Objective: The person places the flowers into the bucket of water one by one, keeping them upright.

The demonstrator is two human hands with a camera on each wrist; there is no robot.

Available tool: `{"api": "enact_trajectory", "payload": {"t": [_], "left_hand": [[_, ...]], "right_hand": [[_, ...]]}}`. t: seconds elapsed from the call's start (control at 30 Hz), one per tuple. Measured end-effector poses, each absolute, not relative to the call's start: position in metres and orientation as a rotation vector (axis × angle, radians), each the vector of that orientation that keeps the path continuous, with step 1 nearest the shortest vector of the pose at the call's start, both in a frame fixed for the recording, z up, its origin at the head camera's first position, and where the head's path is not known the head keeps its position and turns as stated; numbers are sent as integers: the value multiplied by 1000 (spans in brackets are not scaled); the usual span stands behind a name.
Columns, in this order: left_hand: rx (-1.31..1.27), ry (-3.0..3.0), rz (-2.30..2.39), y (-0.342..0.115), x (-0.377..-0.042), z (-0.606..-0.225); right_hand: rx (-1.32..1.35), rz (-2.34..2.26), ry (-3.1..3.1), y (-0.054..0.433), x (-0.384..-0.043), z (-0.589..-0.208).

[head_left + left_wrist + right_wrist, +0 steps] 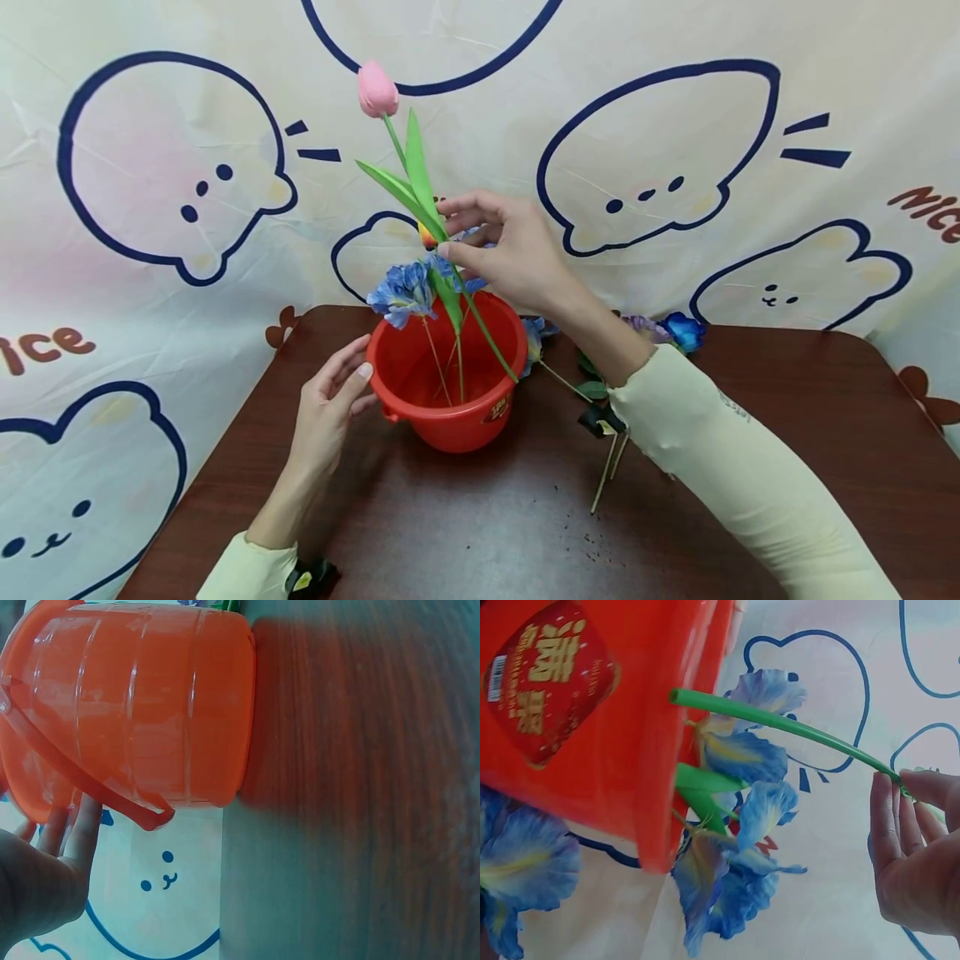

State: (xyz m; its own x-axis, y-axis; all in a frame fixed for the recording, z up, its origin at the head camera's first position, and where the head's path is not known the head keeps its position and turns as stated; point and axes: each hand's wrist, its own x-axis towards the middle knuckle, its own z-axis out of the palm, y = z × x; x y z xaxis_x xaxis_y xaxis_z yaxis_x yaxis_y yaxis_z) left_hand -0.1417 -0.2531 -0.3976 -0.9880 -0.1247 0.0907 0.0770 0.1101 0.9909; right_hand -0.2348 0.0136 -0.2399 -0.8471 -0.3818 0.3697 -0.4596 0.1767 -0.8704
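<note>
The right hand (510,250) pinches the pink tulip (378,89) partway up, leaving its cut end free beside the red bucket's (453,432) rim; the left hand (327,406), fingers extended, touches the bucket (seemingly steadying it on the worktop (450,525)).

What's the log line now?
right hand: pinches pink tulip; left hand: touches red bucket; stem end: near rim; blue flowers: stems in bucket
</note>
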Motion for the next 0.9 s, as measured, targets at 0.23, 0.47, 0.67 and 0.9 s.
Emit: {"api": "enact_trajectory", "payload": {"t": [0.23, 0.47, 0.67, 0.9], "left_hand": [[45, -2216, -2010, -253, -142, -397], [39, -2220, -2008, -254, -141, -398], [44, -2224, -2017, -254, -140, -398], [51, -2229, -2020, -254, -140, -397]], "right_hand": [[902, 1871, -2246, 1, -235, -238], [891, 1879, -2319, -13, -233, -257], [855, 1878, -2419, -25, -231, -279], [835, 1852, -2540, -33, -230, -298]]}}
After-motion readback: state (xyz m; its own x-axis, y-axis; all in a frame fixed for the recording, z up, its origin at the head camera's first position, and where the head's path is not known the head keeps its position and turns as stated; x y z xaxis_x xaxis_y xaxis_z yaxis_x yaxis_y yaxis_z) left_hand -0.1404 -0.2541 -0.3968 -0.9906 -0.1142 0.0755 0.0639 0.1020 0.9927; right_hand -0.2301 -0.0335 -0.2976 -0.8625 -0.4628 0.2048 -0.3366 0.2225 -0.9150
